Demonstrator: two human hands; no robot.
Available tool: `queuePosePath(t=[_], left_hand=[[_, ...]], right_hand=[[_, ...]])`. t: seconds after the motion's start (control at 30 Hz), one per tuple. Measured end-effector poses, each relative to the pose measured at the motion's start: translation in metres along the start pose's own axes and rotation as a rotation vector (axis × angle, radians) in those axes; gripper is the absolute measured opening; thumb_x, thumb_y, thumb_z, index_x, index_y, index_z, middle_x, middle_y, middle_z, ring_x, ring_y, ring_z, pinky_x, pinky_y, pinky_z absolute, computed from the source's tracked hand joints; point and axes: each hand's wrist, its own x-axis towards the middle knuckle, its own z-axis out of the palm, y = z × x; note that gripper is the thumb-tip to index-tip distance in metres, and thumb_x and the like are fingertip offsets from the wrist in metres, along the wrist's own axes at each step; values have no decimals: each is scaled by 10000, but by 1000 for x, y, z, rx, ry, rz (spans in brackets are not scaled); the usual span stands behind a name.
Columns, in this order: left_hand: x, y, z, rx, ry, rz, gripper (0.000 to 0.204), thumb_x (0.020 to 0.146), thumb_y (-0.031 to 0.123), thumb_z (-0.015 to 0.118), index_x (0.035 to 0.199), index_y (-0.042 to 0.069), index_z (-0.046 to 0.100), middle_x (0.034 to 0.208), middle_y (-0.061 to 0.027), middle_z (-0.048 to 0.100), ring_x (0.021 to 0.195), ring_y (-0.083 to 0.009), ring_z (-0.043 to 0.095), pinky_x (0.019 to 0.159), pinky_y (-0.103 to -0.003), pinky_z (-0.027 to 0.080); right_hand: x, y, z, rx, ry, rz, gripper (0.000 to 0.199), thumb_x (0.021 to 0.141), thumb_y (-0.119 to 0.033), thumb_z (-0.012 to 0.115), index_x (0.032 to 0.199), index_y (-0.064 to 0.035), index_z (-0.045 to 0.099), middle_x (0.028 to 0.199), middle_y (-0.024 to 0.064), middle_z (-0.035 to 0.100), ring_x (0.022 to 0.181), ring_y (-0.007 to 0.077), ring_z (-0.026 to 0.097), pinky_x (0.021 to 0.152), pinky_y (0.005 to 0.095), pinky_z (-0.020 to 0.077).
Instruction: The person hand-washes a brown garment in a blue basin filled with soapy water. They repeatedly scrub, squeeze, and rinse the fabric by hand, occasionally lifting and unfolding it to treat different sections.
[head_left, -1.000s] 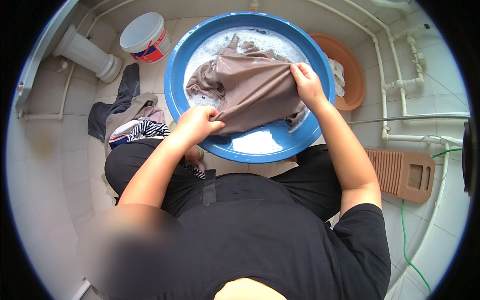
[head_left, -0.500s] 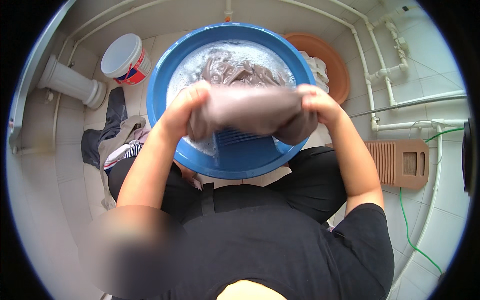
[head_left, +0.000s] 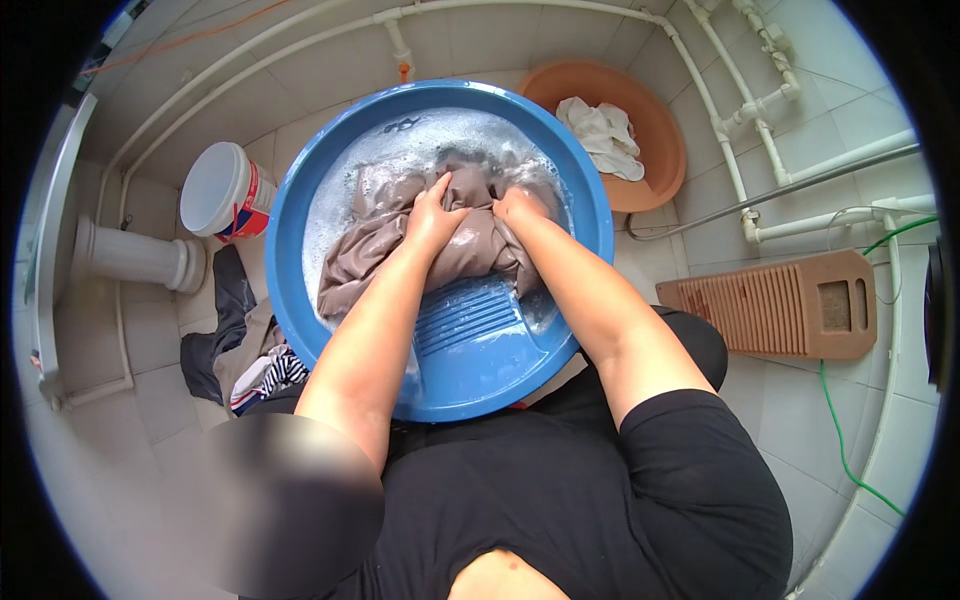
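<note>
Brown cloth [head_left: 468,248] bunched in blue tub [head_left: 470,396], just beyond near ridges [head_left: 468,322]. Left hand [head_left: 434,216] spread on top; right hand [head_left: 518,207] half hidden in folds, can't tell if gripping. Best press evenly, keep cloth in suds [head_left: 375,145].

Open gap between forearms [head_left: 372,335] above the ribbed slope [head_left: 468,320], bunched brown cloth [head_left: 465,255] blocking ahead, basin rim [head_left: 287,250] around
</note>
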Motion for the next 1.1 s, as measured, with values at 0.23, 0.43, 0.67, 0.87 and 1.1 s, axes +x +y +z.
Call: queuePosePath(t=[0.23,0.43,0.67,0.87,1.1], left_hand=[[13,1,-3,274,-8,-139,455,652,191,679,1067,31,583,1007,-217,609,976,-343,574,858,-374,444],[3,-2,-15,-25,32,-211,480,676,225,675,1078,-15,568,1036,-165,624,974,-280,592,848,-341,449],[-47,11,-41,-1631,-267,-491,467,817,481,573,1047,74,556,1028,-73,595,933,-225,575,833,-364,467],[-107,25,-44,-1664,58,-408,328,892,418,474,971,112,565,829,-80,589,833,-197,562,804,-369,469],[-115,39,-39,-1443,129,-665,305,906,367,484,1017,94,564,941,-58,607,921,-183,571,847,-363,472]], right_hand=[[31,12,24,-80,68,-84,445,770,-346,553,1116,-69,594,1155,162,568,1067,295,550,888,388,430],[12,8,17,39,164,-311,414,767,-318,555,1094,-68,604,1138,166,575,1049,298,557,880,383,433],[-102,-50,27,366,598,-968,326,664,-254,636,918,-63,563,981,126,557,868,310,571,740,394,471],[-177,-76,51,550,468,-1236,329,710,-205,654,967,-85,487,874,126,567,783,295,585,671,366,468],[-127,-64,56,333,745,-951,286,796,-311,555,596,-109,587,649,87,595,612,286,583,536,404,463]])
